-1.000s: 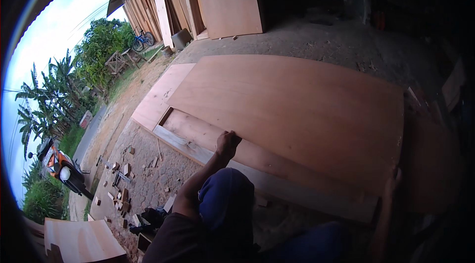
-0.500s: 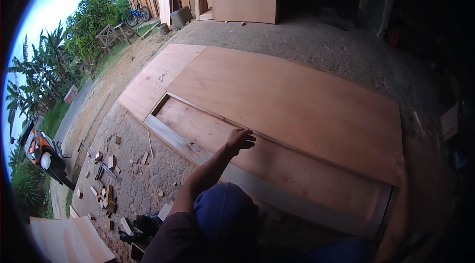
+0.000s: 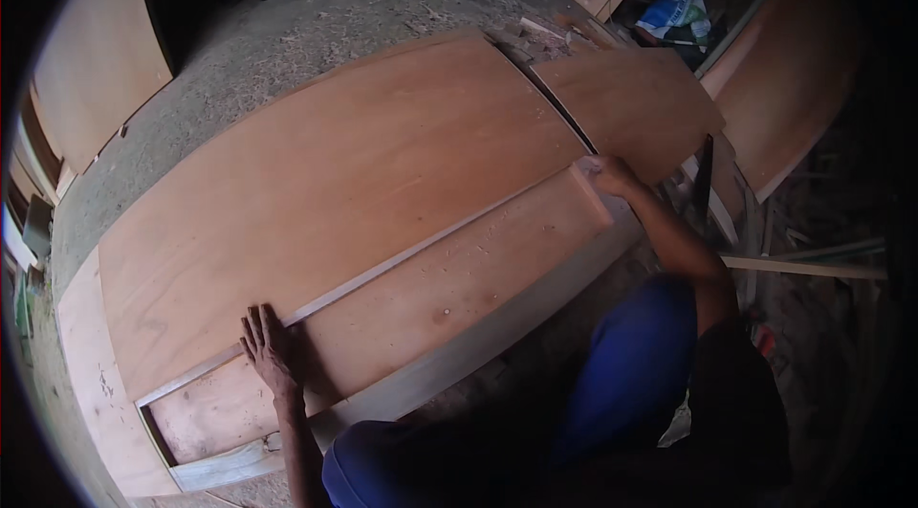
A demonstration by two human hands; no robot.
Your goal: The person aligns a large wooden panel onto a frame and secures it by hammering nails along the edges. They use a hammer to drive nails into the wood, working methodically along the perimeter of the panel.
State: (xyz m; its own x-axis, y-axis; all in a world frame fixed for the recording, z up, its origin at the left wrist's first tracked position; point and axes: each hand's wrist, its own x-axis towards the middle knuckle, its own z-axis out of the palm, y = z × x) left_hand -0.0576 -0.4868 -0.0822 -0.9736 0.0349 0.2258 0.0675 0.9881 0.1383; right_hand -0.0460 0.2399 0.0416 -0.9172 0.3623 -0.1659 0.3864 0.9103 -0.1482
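A large reddish plywood sheet (image 3: 335, 183) lies flat on the ground. In front of it lies a narrower plywood strip (image 3: 449, 288), on top of a pale wooden frame (image 3: 459, 364). My left hand (image 3: 268, 350) presses flat, fingers spread, on the strip's left part, at the seam with the big sheet. The strip's right end corner is gripped by my right hand (image 3: 607, 175). My knees in blue trousers (image 3: 631, 364) are at the lower edge.
Another plywood panel (image 3: 631, 97) lies to the right of the big sheet, and one more (image 3: 794, 77) at far right. A sheet (image 3: 96, 58) leans at the upper left. Loose battens (image 3: 803, 264), a dark tool (image 3: 703, 183) and scraps lie at right. Sandy ground (image 3: 316, 20) beyond.
The view has swung to the right, away from the yard and trees. My left hand stays on the strip near the seam, and my right hand has come into view holding the strip's right end.
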